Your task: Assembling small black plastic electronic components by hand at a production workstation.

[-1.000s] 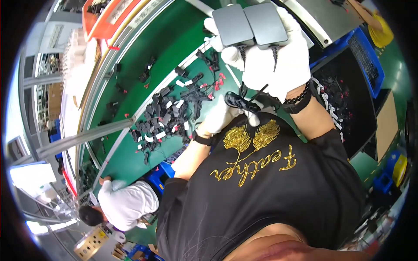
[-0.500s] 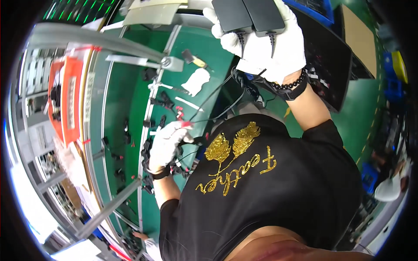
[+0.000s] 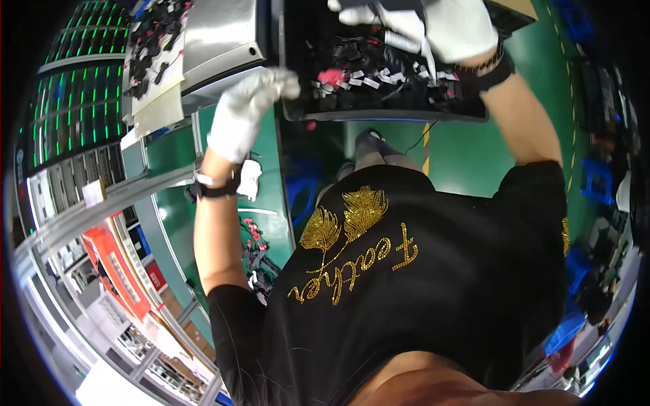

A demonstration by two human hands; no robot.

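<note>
My right hand (image 3: 459,30), in a white glove, is raised at the top over a black tray (image 3: 379,116). It grips black power adapters (image 3: 405,3), mostly cut off by the upper edge. White tags or strips hang below its fingers. My left hand (image 3: 250,108), also gloved, is at the tray's left edge, fingers bent and smeared by motion; what they hold, if anything, does not show. A small red piece (image 3: 311,126) appears just below the tray's corner. Inside the tray lie black cables with white tags (image 3: 369,82) and a blurred red patch (image 3: 332,78).
A metal box (image 3: 220,37) stands left of the tray, beside a heap of black and red cables (image 3: 154,47). On the green bench lie a white glove (image 3: 250,179) and more red-tipped cables (image 3: 254,233). A metal rail (image 3: 101,203) crosses at left, near an orange bin (image 3: 118,271).
My view has turned left, and the tray lies in front now. My left hand has moved from the bench cables up to the tray. The right hand's adapters have mostly left the picture.
</note>
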